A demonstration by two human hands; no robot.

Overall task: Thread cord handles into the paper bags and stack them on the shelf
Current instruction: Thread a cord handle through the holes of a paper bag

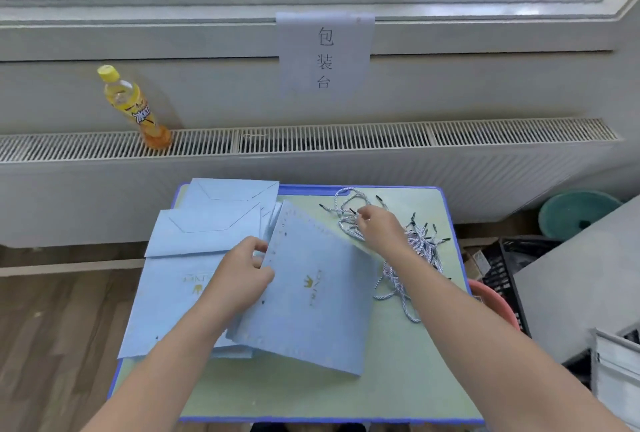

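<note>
Radiator ledge (pixel 311 140) runs the full width of the upper frame; a yellow drink bottle (pixel 133 109) stands on it at upper left, a paper sign (pixel 325 53) hangs at top centre.

Small table (pixel 398 379), green top with blue rim, fills the lower centre.

Stack of flat pale-blue paper bags (pixel 180 279) covers the table's left half, folded bottoms pointing to the top of the frame.

One bag (pixel 311 296) lies loose at centre, overlapping the stack's right edge and tilted — its long axis runs from upper left to lower right, punched edge toward the top.

Pile of striped cord handles (pixel 415 251) with black tips sprawls over the table's right half, from the upper right corner down past the loose bag's right edge.

My left hand (pixel 242 272) pinches that bag's left edge, thumb on top, fingers curled under.

My right hand (pixel 379 227) is down in the upper part of the cords, fingers curled on the strands; looks like a pinch on one cord, though which one I cannot single out.

The turning point — the cords lie just right of the bag, on the right hand's side, and the bag's punched top edge sits just left of that hand. A short carry leftward should bring a cord tip to the holes. No cord threaded in this bag yet, by my read.
</note>
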